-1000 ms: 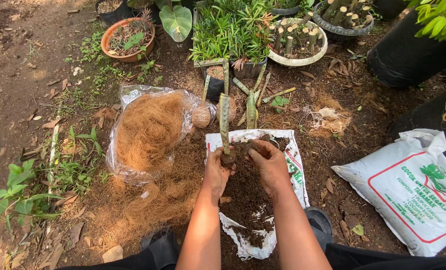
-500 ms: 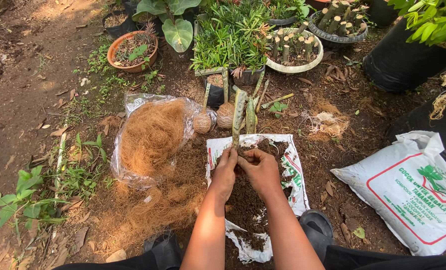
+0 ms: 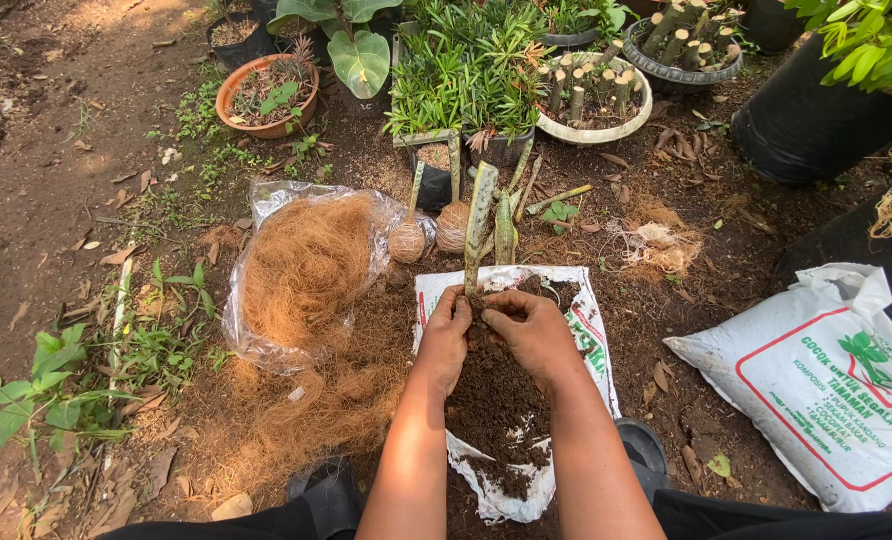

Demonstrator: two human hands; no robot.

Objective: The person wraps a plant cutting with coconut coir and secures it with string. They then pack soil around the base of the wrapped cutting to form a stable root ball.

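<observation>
Both my hands, left (image 3: 448, 325) and right (image 3: 526, 325), clasp soil (image 3: 496, 400) round the cutting (image 3: 479, 225) base; coir (image 3: 301, 275) lies left; sack (image 3: 826, 390) right.

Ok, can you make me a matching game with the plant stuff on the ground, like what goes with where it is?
Things:
1. stem cutting
2. coconut fibre
3. dark soil
4. cut stumps

Places:
A. in the round white pot
B. on the flat white sack
C. upright, its base held by the left hand and right hand
D. in the clear plastic bag

Pairs: 1-C, 2-D, 3-B, 4-A
</observation>
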